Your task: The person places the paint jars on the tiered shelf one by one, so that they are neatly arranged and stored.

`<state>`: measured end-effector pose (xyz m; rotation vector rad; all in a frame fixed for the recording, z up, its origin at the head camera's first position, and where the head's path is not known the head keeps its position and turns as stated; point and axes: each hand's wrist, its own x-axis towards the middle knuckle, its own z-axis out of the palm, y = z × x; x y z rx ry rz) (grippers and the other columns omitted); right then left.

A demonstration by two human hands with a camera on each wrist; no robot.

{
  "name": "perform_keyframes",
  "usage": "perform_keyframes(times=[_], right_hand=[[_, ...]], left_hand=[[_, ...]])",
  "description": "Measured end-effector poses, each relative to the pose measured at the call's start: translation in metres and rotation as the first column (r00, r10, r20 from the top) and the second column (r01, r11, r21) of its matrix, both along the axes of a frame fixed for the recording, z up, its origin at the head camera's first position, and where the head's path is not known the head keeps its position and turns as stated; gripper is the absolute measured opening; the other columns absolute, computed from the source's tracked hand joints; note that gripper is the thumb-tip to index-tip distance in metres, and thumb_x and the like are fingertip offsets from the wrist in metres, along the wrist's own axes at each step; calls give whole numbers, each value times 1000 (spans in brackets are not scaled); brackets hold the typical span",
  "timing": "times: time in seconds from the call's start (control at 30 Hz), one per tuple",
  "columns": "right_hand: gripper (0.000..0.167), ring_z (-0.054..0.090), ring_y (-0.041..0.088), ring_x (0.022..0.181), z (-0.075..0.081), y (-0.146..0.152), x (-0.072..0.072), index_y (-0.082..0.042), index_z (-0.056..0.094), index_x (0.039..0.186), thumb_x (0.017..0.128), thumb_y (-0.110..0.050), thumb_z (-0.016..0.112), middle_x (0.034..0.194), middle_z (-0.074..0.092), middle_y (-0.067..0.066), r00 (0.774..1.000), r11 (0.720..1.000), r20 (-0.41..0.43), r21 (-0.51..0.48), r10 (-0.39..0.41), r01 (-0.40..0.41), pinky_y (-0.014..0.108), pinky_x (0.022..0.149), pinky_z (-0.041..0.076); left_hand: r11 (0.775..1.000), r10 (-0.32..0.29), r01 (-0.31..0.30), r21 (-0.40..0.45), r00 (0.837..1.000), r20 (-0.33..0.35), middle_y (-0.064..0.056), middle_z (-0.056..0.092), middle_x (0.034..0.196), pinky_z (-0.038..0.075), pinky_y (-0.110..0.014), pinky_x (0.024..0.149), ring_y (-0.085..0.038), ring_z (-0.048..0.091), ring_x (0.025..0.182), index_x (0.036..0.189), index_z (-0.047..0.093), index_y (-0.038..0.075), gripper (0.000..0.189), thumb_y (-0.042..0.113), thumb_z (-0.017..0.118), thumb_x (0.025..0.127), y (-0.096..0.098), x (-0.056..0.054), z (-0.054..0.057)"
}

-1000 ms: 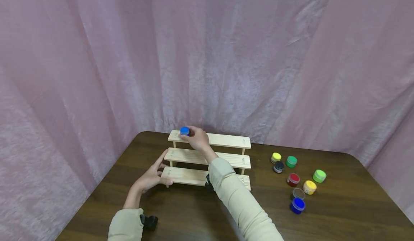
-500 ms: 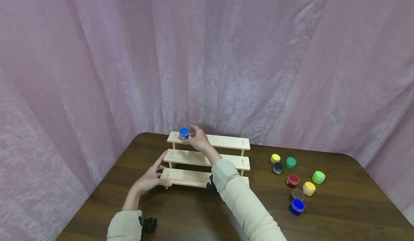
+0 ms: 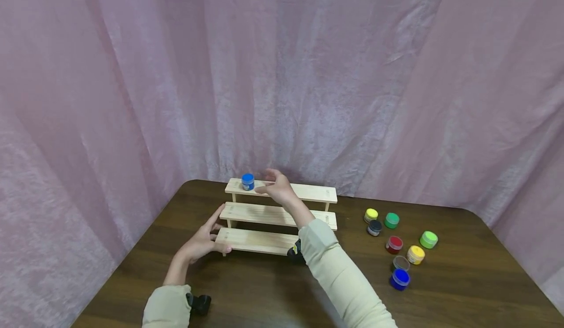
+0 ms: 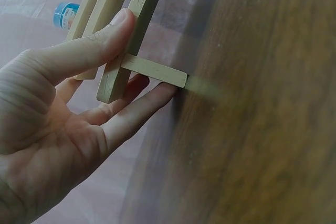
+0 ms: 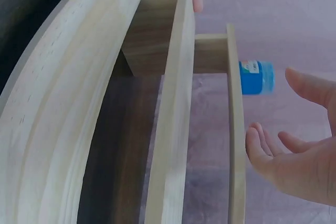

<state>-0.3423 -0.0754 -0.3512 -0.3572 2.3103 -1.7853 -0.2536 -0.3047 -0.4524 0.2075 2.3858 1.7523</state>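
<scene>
A three-step wooden display stand stands on the dark table, bare pale planks rising to the back. My left hand grips its left end. In the left wrist view the thumb lies against the lowest plank's edge, with fingers around the end by a short leg. On the top step, near its left end, a blue paint jar sits upright; the right wrist view shows the same jar sideways. Just right of it, my right hand hovers over the top plank with spread fingers, holding nothing.
Several paint jars stand on the table right of the stand: yellow, black, green, red, light green, orange-yellow, a clear-lidded one and dark blue. A pink curtain hangs behind.
My right hand has set the blue paint jar on the top step, let go and drawn off to the right. The left hand keeps its grip on the stand.
</scene>
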Motion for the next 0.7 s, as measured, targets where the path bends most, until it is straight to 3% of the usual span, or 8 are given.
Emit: perform_keyframes(times=[0.27,0.5,0.7], right_hand=[[66,54,34,126,4,17,9,-3,43,145,85,-7,71,139,53,20,998,995,-17,-84,-60,58,41,103,47],[58,55,33,126,13,35,22,-5,44,144,90,-10,66,139,54,20,999,979,-20,-201,-39,34,43,107,43],[54,55,32,126,21,49,32,-7,47,142,91,-11,65,137,57,18,998,977,-47,-213,-40,29,44,109,41]], left_hand=[[1000,-6,6,4,1000,3,-33,42,130,53,-35,75,-29,61,94,158,-1,31,124,-2,82,72,1,0,-2],[1000,-3,3,10,1000,-7,-33,42,129,53,-35,74,-29,61,95,158,0,30,123,-4,81,71,0,-3,-2],[1000,-3,3,3,1000,-14,-33,43,128,53,-35,76,-30,61,97,158,1,30,123,-3,82,72,-3,-5,0]])
